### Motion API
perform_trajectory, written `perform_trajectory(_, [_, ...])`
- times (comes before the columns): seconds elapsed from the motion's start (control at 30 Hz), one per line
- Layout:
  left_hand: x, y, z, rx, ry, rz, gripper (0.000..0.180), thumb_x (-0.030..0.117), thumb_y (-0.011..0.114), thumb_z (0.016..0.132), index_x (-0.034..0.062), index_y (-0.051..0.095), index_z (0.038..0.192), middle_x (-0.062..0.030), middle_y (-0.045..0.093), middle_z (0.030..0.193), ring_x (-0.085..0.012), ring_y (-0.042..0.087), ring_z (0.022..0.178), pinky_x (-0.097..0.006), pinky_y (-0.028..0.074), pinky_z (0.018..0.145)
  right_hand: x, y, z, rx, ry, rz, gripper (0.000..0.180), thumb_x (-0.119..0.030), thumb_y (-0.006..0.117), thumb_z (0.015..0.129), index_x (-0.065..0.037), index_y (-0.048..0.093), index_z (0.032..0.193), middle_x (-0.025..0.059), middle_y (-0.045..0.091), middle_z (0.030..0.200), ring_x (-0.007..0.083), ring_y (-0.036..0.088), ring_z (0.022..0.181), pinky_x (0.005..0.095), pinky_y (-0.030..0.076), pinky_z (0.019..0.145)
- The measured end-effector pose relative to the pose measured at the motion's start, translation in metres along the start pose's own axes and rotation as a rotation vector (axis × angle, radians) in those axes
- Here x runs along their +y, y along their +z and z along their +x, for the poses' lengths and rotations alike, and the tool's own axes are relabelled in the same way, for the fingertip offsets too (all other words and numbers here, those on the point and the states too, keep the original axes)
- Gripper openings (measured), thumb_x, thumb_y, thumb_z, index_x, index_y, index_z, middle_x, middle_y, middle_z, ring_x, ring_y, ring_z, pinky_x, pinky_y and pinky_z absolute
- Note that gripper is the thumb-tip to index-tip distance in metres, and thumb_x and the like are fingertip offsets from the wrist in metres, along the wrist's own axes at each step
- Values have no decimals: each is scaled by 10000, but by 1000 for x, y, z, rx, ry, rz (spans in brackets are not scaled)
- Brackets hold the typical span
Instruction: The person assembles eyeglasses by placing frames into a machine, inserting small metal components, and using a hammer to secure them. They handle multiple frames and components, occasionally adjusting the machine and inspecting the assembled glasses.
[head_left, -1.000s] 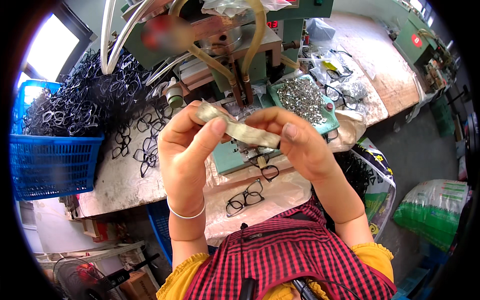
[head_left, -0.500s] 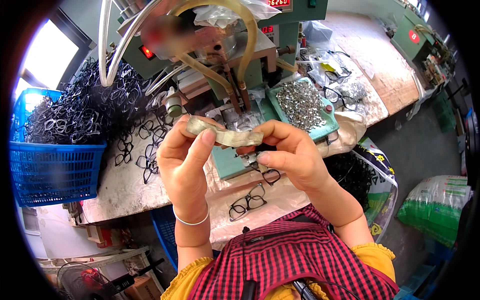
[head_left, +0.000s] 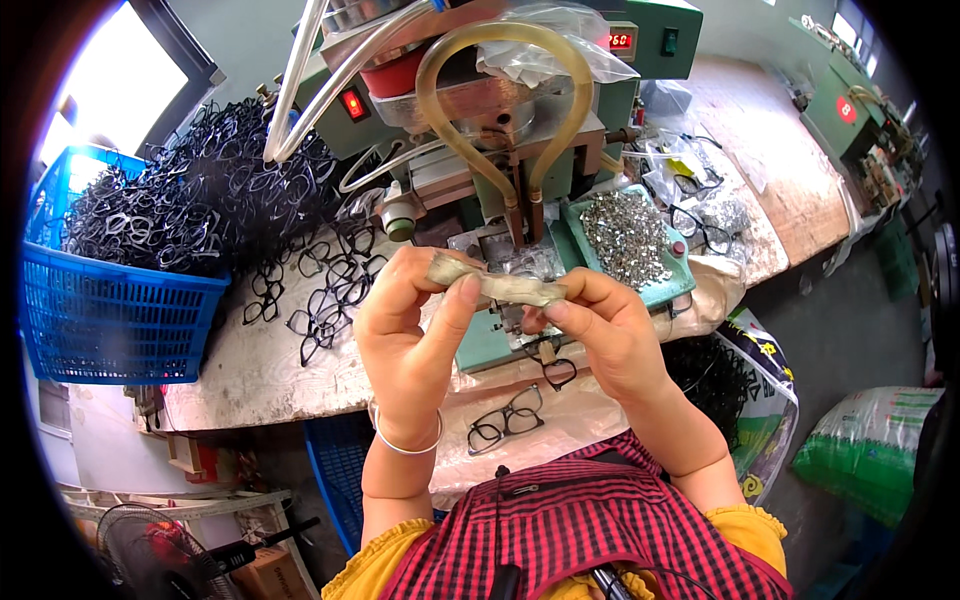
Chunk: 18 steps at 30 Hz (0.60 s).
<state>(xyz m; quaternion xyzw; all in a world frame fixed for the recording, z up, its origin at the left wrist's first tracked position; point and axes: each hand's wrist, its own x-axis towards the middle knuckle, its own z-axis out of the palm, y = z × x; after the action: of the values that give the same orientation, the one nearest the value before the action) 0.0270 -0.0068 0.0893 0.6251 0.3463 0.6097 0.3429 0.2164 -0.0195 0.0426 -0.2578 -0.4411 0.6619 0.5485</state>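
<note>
Speckled eyeglass frame (head_left: 497, 288), seemingly, pinched by both hands' fingers (head_left: 455, 300); blue basket (head_left: 110, 315) holds black frames (head_left: 190, 205).

Single head cam, fisheye, looks steeply down, close over hands (head_left: 500, 330), workbench (head_left: 250, 370) beyond; rim bends edges.

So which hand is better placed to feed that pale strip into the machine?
Right, probably. The right hand pinches the strip at the end nearest the green machine's work area and the tray of small metal parts. The left hand holds the far end, toward the loose black frames.
</note>
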Motion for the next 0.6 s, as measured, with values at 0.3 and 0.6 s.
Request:
perform_trajectory(0.3, [-12, -4, -6, -2, -41, -113, 72, -23, 692, 896, -57, 689, 959, -120, 694, 995, -147, 642, 856, -268, 523, 782, -5, -4, -5, 6, -83, -27, 99, -92, 682, 948, 4, 669, 971, 75, 723, 936, 121, 656, 902, 265, 492, 825])
perform_trajectory(0.6, [-17, 1, -10, 37, -105, -245, 103, 83, 631, 958, -18, 652, 963, -116, 667, 928, -178, 597, 789, -310, 483, 731, -3, -4, -7, 31, -341, -336, 84, -67, 741, 889, -3, 716, 936, 61, 703, 917, 140, 641, 892, 292, 489, 835])
